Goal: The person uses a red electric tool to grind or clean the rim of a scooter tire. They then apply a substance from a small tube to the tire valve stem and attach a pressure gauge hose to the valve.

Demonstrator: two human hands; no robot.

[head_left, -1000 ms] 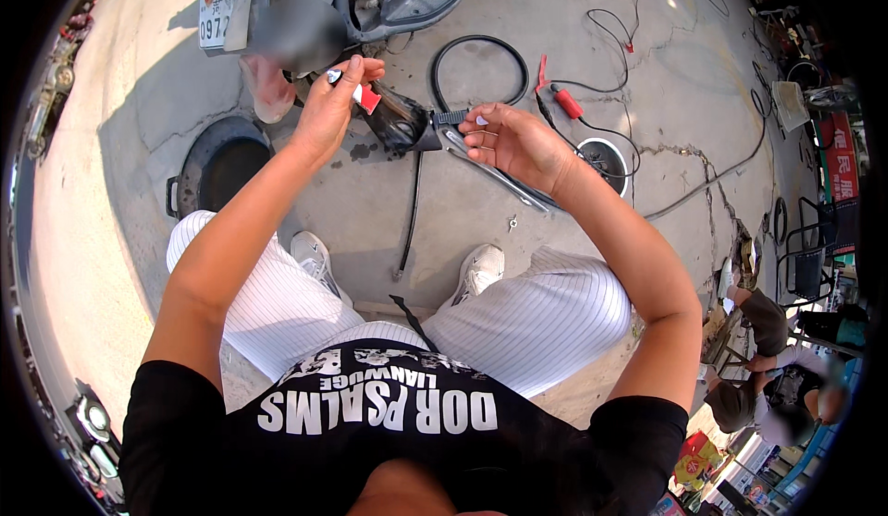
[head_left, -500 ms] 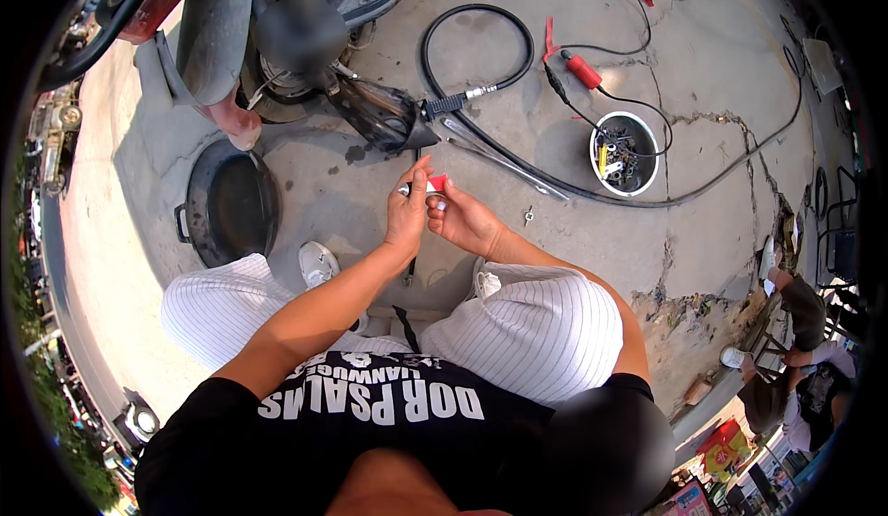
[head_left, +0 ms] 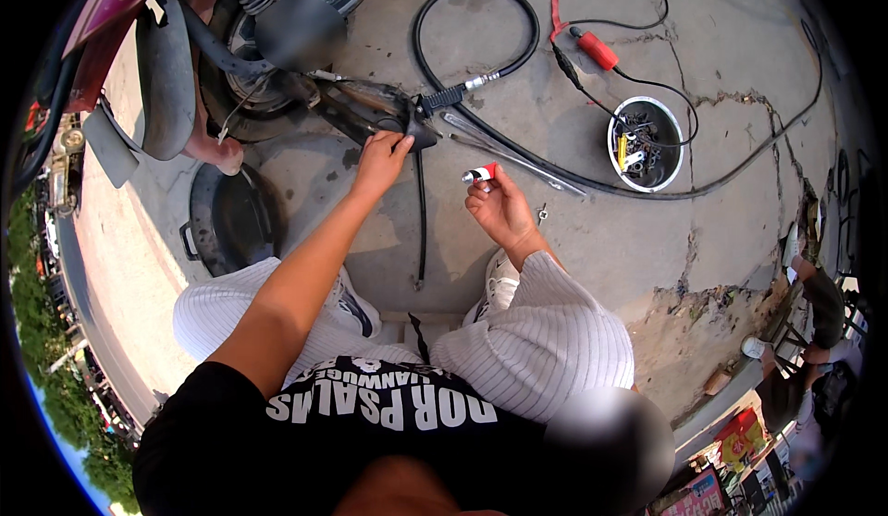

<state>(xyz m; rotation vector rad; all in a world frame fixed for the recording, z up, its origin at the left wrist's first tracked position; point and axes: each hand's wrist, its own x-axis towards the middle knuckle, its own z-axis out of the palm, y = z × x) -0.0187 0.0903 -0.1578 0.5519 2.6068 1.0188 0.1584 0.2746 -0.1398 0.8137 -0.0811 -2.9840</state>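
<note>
My right hand [head_left: 504, 209] is closed around a small squeeze tube [head_left: 480, 175], red, white and black with a silvery end, held above the concrete. To its left, my left hand [head_left: 381, 160] pinches the near edge of a black rubber piece [head_left: 365, 114], which looks like an inner tube hanging out of the vehicle's wheel [head_left: 264, 91]. A black air hose [head_left: 532, 40] ends in a dark gripped fitting [head_left: 440, 100] beside that rubber. Below it, a thin black hose or rod [head_left: 423, 220] runs down toward my feet.
A black basin [head_left: 231, 220] stands at left, below the vehicle's mudguard [head_left: 166, 91]. Long metal levers [head_left: 513, 157] lie near the hose. On the right are a white bucket [head_left: 647, 169] of metal parts and a red cylinder [head_left: 597, 49] on a cable. Another person sits far right.
My hands have parted. The left has moved up and left onto the black rubber; the right has moved right, carrying the small tube. The view has also shifted somewhat.
</note>
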